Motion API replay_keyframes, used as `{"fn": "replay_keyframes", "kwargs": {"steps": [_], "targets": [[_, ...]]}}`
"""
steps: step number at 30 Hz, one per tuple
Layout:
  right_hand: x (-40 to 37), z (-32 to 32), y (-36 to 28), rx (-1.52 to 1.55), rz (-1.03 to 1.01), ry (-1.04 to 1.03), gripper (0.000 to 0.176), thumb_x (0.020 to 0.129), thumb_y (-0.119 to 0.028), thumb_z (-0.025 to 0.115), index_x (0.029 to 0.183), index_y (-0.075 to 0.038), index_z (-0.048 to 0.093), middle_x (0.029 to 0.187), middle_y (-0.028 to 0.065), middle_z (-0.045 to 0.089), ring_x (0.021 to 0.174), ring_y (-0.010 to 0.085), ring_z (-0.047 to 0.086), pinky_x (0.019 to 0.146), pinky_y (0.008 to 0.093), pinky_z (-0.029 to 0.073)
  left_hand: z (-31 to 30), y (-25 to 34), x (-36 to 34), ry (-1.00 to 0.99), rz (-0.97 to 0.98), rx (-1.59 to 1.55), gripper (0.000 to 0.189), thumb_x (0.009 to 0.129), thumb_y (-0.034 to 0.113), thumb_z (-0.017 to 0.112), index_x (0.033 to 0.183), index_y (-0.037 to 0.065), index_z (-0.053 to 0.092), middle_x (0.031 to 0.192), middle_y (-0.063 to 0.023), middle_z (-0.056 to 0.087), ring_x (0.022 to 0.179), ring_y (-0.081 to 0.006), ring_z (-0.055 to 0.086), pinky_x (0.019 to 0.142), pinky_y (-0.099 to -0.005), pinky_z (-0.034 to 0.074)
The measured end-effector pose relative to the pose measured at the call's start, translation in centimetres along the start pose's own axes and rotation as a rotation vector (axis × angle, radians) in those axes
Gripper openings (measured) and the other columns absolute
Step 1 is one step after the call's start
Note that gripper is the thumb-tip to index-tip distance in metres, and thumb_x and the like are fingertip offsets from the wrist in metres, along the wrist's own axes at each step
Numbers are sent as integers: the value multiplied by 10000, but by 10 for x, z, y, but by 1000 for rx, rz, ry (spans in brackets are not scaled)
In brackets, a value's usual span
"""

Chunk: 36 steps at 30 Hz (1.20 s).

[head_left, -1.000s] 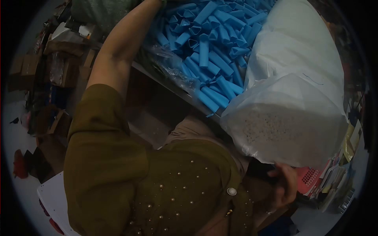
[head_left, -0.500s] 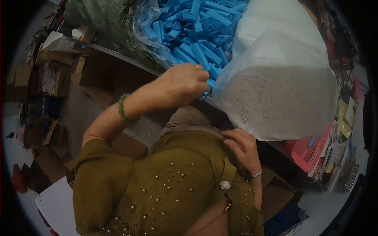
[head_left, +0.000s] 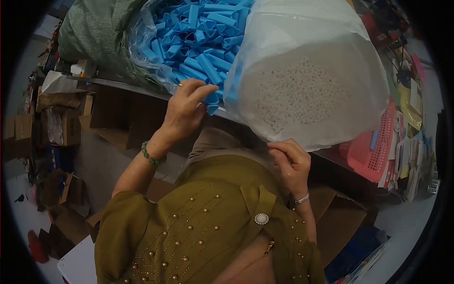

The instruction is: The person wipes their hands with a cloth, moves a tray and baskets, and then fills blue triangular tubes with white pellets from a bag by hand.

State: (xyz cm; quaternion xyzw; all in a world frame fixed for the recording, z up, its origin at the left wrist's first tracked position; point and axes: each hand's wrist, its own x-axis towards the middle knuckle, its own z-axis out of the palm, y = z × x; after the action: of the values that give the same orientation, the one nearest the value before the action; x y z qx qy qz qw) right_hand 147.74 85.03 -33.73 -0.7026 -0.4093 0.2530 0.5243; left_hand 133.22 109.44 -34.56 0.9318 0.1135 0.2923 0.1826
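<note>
Tubes (head_left: 208,68), blue and three-sided, are lying in one heap between the green sack (head_left: 97,38) and the white bag (head_left: 302,40), in which small pale pieces (head_left: 302,90) are showing. The left hand (head_left: 185,106) is curling half closed at the near edge of this heap; whether it is gripping a tube, I cannot tell. The right hand (head_left: 291,163) is bending its fingers toward the thumb, near the bag's lower edge; its hold I cannot tell.

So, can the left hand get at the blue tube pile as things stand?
Likely yes: the left hand is by the near edge of the blue tube pile, and the white bag sits off right. It seems to hold a blue piece, though.
</note>
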Motion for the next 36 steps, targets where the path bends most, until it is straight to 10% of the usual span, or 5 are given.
{"fn": "replay_keyframes", "kwargs": {"steps": [4, 11, 16, 22, 36], "targets": [[9, 6, -15, -165, -164, 186, 268, 730, -2, 705, 992, -12, 645, 847, 94, 613, 662, 213, 601, 594, 302, 491, -8, 41, 5, 166, -308, -410, 351, 635, -24, 734, 943, 22, 571, 878, -53, 532, 750, -164, 552, 629, -269, 461], [39, 7, -13, -215, -398, 180, 387, 661, 5, 695, 1037, -28, 610, 940, 131, 598, 795, 311, 600, 652, 365, 499, 20, 82, 24, -152, -427, -955, 440, 674, -58, 764, 1040, 12, 529, 939, -20, 498, 848, -85, 531, 711, -221, 466], [64, -40, 7, -750, -119, 214, 245, 702, -39, 666, 944, -37, 630, 892, 107, 605, 786, 287, 603, 629, 368, 484, 29, 47, 15, 411, -486, -732, 407, 815, -55, 608, 1198, 5, 484, 1076, -69, 521, 955, -133, 542, 798, -237, 466], [112, -26, 53, -1120, -48, 102, 109, 698, -24, 624, 802, -49, 600, 873, 109, 588, 856, 316, 590, 690, 400, 495, 66, 36, 31, -98, -861, -1056, 428, 863, 52, 518, 1283, 0, 447, 1215, -83, 521, 1099, -152, 481, 959, -309, 384], [126, -15, 48, -315, 29, 144, 291, 677, -4, 685, 965, -30, 649, 883, 133, 634, 685, 264, 620, 640, 343, 496, 57, 30, 33, -88, -869, -1372, 515, 832, 62, 594, 1314, -20, 434, 1183, -66, 556, 1078, -127, 497, 924, -286, 403]]}}
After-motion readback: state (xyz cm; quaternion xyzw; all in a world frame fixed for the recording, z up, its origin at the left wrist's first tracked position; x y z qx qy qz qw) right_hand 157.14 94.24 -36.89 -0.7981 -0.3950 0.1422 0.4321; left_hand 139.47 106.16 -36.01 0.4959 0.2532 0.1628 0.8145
